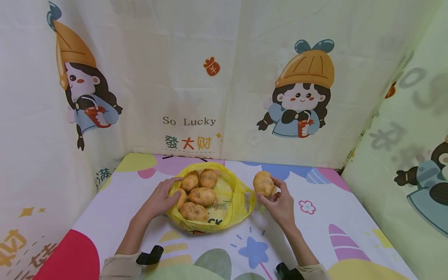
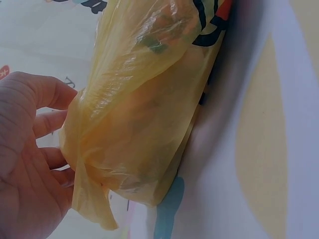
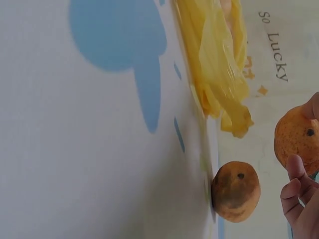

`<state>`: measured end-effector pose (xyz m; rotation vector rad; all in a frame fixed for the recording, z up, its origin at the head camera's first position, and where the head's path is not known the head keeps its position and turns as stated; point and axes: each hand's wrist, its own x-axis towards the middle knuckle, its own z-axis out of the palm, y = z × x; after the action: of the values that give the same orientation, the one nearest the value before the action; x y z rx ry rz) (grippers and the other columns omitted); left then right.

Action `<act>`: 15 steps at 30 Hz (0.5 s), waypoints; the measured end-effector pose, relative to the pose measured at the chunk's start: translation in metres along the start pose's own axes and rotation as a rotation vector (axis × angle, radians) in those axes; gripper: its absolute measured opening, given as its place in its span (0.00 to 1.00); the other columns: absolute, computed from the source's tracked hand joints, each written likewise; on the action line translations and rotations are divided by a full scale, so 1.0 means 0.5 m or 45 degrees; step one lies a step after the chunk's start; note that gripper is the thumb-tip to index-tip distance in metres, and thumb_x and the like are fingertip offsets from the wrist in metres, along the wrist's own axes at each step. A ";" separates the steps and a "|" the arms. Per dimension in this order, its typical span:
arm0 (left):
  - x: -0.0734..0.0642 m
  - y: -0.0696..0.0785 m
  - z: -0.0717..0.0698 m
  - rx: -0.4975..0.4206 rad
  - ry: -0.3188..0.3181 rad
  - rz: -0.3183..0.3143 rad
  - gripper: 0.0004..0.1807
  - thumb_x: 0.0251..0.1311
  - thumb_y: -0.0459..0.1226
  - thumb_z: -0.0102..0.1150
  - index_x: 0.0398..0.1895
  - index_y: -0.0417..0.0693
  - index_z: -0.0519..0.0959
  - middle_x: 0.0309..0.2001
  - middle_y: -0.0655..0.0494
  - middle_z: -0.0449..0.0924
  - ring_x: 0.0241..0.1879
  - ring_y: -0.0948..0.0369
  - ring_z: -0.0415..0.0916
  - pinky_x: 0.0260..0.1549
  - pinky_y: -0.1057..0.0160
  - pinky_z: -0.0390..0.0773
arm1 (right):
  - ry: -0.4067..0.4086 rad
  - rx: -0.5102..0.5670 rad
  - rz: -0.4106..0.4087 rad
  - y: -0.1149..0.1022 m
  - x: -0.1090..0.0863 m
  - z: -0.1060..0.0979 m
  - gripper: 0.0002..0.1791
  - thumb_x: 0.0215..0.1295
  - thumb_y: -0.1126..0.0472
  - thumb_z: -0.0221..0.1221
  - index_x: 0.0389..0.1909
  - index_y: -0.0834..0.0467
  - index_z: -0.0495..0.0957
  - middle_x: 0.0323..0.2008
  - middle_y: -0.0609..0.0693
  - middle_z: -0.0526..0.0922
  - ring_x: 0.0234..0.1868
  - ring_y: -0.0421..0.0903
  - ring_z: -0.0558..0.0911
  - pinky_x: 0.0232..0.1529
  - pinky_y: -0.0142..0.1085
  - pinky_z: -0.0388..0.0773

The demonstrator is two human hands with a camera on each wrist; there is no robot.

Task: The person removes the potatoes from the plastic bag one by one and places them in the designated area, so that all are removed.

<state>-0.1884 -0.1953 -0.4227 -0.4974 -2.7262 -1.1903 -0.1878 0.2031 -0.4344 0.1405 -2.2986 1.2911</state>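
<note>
A yellow plastic bag (image 1: 241,200) lies open on the table with several potatoes (image 1: 202,196) grouped in its left half. My left hand (image 1: 163,198) grips the bag's left rim, thumb over the edge beside the potatoes. Seen from the left wrist, the fingers of the left hand (image 2: 35,144) meet the crumpled side of the bag (image 2: 134,124). To the right of the bag, my right hand (image 1: 281,202) holds a potato (image 1: 263,183) between thumb and fingers, raised above the table. Below it a second potato (image 3: 236,191) rests on the tabletop, mostly hidden in the head view.
A patterned cloth (image 1: 206,252) covers the table. Printed curtains (image 1: 241,89) hang close behind it and at both sides. The bag's loose handle (image 1: 250,202) sticks out toward the right hand. Black wrist straps (image 1: 150,255) sit at both sleeves.
</note>
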 end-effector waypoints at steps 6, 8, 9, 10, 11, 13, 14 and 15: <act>0.000 0.000 -0.001 -0.003 -0.002 -0.007 0.26 0.70 0.36 0.53 0.70 0.37 0.70 0.67 0.32 0.71 0.69 0.34 0.63 0.66 0.31 0.62 | 0.040 -0.004 0.007 0.016 0.000 -0.012 0.41 0.49 0.63 0.78 0.65 0.60 0.73 0.58 0.61 0.81 0.21 0.37 0.71 0.21 0.25 0.68; 0.000 0.001 -0.001 -0.002 -0.003 -0.007 0.26 0.70 0.36 0.53 0.70 0.37 0.70 0.67 0.32 0.71 0.69 0.34 0.63 0.66 0.31 0.62 | 0.048 -0.019 0.019 0.022 0.000 -0.017 0.41 0.49 0.62 0.78 0.65 0.60 0.72 0.58 0.60 0.81 0.22 0.36 0.71 0.21 0.25 0.68; 0.000 0.001 -0.001 0.000 -0.005 -0.006 0.26 0.70 0.36 0.53 0.70 0.36 0.70 0.67 0.32 0.71 0.69 0.34 0.63 0.66 0.31 0.62 | 0.052 -0.026 0.024 0.025 0.000 -0.019 0.41 0.49 0.62 0.78 0.66 0.60 0.72 0.58 0.60 0.81 0.22 0.36 0.71 0.21 0.25 0.68; 0.000 0.001 -0.001 0.002 -0.006 -0.004 0.26 0.70 0.36 0.53 0.70 0.36 0.70 0.67 0.32 0.71 0.69 0.35 0.64 0.66 0.31 0.62 | 0.055 -0.032 0.030 0.027 0.000 -0.022 0.41 0.49 0.62 0.78 0.66 0.60 0.72 0.58 0.60 0.81 0.22 0.36 0.71 0.21 0.25 0.68; 0.000 0.001 -0.001 0.002 -0.007 -0.003 0.26 0.70 0.36 0.53 0.70 0.36 0.70 0.67 0.32 0.71 0.69 0.35 0.64 0.67 0.31 0.62 | 0.059 -0.040 0.036 0.030 0.000 -0.024 0.41 0.49 0.62 0.78 0.66 0.60 0.72 0.58 0.60 0.81 0.22 0.36 0.71 0.21 0.25 0.68; 0.001 0.001 -0.001 -0.001 -0.009 -0.006 0.26 0.70 0.35 0.53 0.70 0.36 0.70 0.67 0.32 0.70 0.69 0.35 0.63 0.67 0.31 0.62 | 0.063 -0.051 0.047 0.033 0.001 -0.029 0.41 0.50 0.63 0.77 0.66 0.60 0.72 0.58 0.60 0.80 0.22 0.36 0.72 0.21 0.26 0.69; 0.001 0.000 -0.001 -0.002 -0.010 -0.010 0.26 0.70 0.36 0.53 0.70 0.36 0.69 0.67 0.32 0.70 0.69 0.35 0.63 0.67 0.31 0.62 | 0.063 -0.055 0.051 0.035 0.001 -0.032 0.41 0.50 0.63 0.77 0.66 0.60 0.72 0.59 0.60 0.80 0.22 0.36 0.72 0.21 0.25 0.69; 0.001 0.000 -0.001 -0.002 -0.011 -0.013 0.26 0.70 0.36 0.53 0.70 0.37 0.69 0.67 0.32 0.70 0.69 0.35 0.63 0.67 0.32 0.62 | 0.066 -0.058 0.054 0.038 0.001 -0.034 0.41 0.50 0.63 0.77 0.66 0.61 0.72 0.59 0.61 0.80 0.22 0.37 0.72 0.21 0.25 0.69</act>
<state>-0.1889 -0.1955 -0.4223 -0.4911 -2.7386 -1.1961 -0.1881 0.2275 -0.4413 0.0425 -2.2964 1.2472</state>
